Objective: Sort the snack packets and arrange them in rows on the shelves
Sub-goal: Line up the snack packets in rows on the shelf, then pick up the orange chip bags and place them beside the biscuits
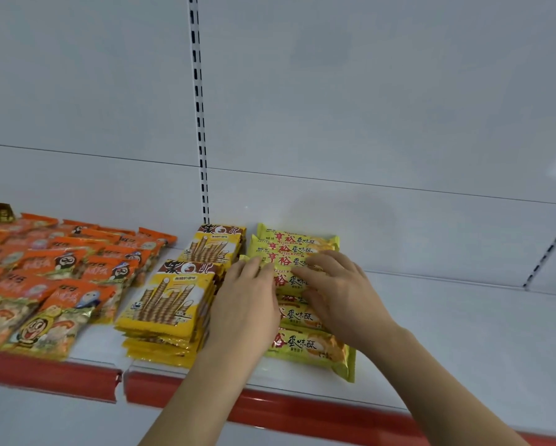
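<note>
I'm resting my left hand [247,304] and right hand [338,291], fingers flat and gripping nothing, on the yellow-green packets [309,346] on the shelf [447,333].

Beneath the fingers [257,268] of both hands, the middle yellow-green packets [305,346] are covered, their red lettering partly hidden. Far left of the fingers, orange packets [19,284] run past the frame edge, print blurred.

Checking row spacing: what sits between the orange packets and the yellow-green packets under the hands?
Head view: two stacks of yellow wafer-roll packets, the front stack and the back stack, lie between the orange packets and the yellow-green packets.
</note>
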Tool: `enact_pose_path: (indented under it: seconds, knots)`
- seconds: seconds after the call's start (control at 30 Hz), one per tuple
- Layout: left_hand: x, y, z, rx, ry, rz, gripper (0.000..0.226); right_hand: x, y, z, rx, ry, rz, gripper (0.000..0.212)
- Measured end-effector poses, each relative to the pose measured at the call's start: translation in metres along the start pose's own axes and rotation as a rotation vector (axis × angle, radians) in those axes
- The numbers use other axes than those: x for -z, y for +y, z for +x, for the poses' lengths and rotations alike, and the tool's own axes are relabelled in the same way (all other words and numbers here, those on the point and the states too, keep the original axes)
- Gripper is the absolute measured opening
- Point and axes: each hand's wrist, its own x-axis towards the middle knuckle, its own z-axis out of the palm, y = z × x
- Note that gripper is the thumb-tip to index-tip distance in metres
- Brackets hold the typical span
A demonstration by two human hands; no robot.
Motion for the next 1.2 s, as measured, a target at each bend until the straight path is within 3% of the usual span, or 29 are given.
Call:
enact_pose_path:
  seconds: [0.33,0.6,0.87,1.03,1.2]
  knots:
    - [-0.008,-0.006,0.003,0.01,0.063,-0.007,0.048,0.007,-0.005,-0.009,-0.122,-0.046,-0.062,0.046]
    - [-0.021,0.036,0.001,-0.181,0.215,-0.086,0.058,0.053,0.001,-0.047,-0.37,-0.135,-0.197,0.075]
    - [-0.035,0.16,-0.024,-0.371,0.169,-0.148,0.057,0.123,0.054,-0.142,-0.593,-0.143,-0.31,0.082]
    - [-0.048,0.263,-0.049,-0.442,0.033,-0.079,0.065,0.173,0.11,-0.219,-0.698,-0.175,-0.337,0.093]
    - [-0.069,0.37,-0.075,-0.493,-0.024,-0.134,0.063,0.225,0.181,-0.303,-0.807,-0.22,-0.349,0.075]
